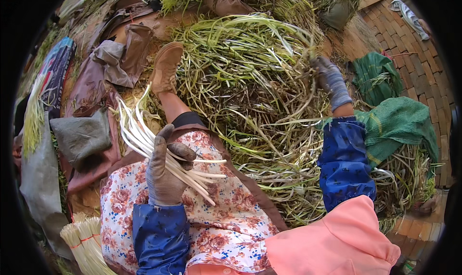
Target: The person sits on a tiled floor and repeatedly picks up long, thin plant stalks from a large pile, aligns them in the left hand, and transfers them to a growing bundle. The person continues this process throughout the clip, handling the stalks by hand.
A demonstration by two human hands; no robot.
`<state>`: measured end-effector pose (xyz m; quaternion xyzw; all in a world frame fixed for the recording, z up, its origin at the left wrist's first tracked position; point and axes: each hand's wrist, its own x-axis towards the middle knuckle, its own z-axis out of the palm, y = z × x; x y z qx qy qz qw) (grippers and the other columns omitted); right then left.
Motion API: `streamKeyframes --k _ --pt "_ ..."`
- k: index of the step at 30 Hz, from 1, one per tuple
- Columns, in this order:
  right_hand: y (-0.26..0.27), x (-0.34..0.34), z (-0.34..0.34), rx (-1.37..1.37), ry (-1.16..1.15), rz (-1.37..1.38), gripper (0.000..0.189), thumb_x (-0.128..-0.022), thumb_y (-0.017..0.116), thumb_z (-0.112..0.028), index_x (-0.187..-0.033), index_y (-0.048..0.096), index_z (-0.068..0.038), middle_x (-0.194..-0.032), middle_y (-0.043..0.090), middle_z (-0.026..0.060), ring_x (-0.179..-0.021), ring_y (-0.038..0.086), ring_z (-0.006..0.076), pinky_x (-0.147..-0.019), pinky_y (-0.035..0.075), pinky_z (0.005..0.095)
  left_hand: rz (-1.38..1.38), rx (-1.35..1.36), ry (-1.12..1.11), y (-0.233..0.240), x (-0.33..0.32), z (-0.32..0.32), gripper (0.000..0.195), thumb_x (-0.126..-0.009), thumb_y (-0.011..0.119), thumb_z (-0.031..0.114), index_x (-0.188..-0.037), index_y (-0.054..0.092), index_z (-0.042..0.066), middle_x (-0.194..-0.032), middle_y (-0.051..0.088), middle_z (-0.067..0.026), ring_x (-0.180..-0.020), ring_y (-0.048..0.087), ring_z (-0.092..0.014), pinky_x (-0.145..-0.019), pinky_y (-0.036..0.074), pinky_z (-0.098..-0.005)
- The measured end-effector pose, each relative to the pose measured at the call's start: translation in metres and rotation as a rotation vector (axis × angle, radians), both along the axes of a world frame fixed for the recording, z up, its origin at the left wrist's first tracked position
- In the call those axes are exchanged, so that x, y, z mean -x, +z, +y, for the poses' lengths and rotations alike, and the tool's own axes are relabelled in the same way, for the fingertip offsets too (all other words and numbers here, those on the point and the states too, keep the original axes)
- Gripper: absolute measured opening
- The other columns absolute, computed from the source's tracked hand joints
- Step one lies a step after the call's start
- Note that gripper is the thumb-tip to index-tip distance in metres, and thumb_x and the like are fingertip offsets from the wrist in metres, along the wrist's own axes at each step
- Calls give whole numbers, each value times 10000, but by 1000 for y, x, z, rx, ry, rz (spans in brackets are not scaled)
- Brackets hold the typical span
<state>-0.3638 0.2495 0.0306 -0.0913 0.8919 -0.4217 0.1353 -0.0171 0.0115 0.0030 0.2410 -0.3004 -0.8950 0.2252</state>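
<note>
My left hand (166, 170), in a grimy knitted glove, is closed around a small bunch of slim white stalks (135, 127) above my floral-print lap. The stalks fan out on both sides of the palm. At the far right edge of a heap of green and white stalks (231, 51), my gloved right hand (327, 78) grips a tuft of withered stalks (306, 69). Some long, pale green stalks arch leftward from this tuft over the heap. My right fingertips are partly hidden by the strands.
Tied bundles of pale stalks (85, 235) stand at lower left. Green mesh sacks (397, 127) lie right of my arm, over more withered stalks. Brown and grey sheets (85, 138) lie at left. My outstretched foot in a brown shoe (166, 67) borders the heap; brick paving (415, 66) runs along the right.
</note>
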Motion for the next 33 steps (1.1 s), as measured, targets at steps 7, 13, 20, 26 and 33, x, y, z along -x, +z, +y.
streamKeyframes --k 7,13,20,26,33 --pt "-80 -97 62 -651 84 -384 478 -819 545 -373 -1230 457 -146 -1131 556 125 -980 561 258 -837 443 338 135 -61 -28 -7 -5 0 396 -859 529 298 -1158 468 46 -664 615 -70 -777 628 -242 -810 489 -388" --pt "-30 -135 39 -535 209 143 263 -831 533 -282 -1021 588 -110 -939 612 143 -848 586 309 -760 457 370 105 -331 -115 -28 -6 14 334 -866 527 258 -1149 472 88 -785 622 -80 -749 614 -215 -638 516 -290" --pt "-56 -89 -58 -976 256 85 423 -809 498 -473 -1064 565 -142 -1043 591 105 -985 548 292 -836 438 389 147 -389 -225 -32 -5 24 309 -891 483 245 -1147 452 74 -809 612 -101 -529 558 -148 -427 439 -219" --pt "-41 -78 -21 285 -118 294 197 -818 604 -223 -897 628 -44 -714 623 58 -574 526 110 -549 439 246 260 -410 -162 -40 3 12 256 -889 481 184 -1125 466 87 -854 619 -118 -599 607 -166 -428 469 -215" --pt "-91 -138 -4 -117 88 12 293 -802 611 -302 -962 604 -56 -790 635 93 -672 586 162 -644 468 284 53 -462 -163 -36 50 43 203 -862 535 154 -1057 505 105 -902 604 -93 -556 528 -123 -420 420 -193"
